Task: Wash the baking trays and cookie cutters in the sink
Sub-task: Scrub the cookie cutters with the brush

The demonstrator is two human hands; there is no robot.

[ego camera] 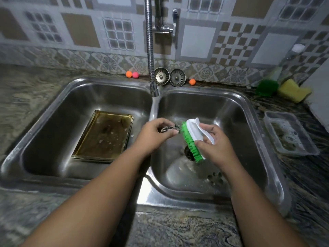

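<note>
Over the right basin of the steel double sink [263, 132], my left hand [156, 134] grips a small metal cookie cutter [167, 128]. My right hand [215, 139] holds a white scrub brush with green bristles [193, 139], and the bristles touch the cutter. A stained, brownish baking tray [105, 136] lies flat on the floor of the left basin. Several small dark cookie cutters [215, 177] rest on the floor of the right basin near its front.
The flexible tap hose [151, 50] hangs over the divider between the basins. Two sink strainers [169, 77] and small orange and pink balls [131, 74] line the back ledge. On the right counter sit a plastic tub of soapy water [290, 136], a yellow sponge [293, 90] and a green scrubber [267, 87].
</note>
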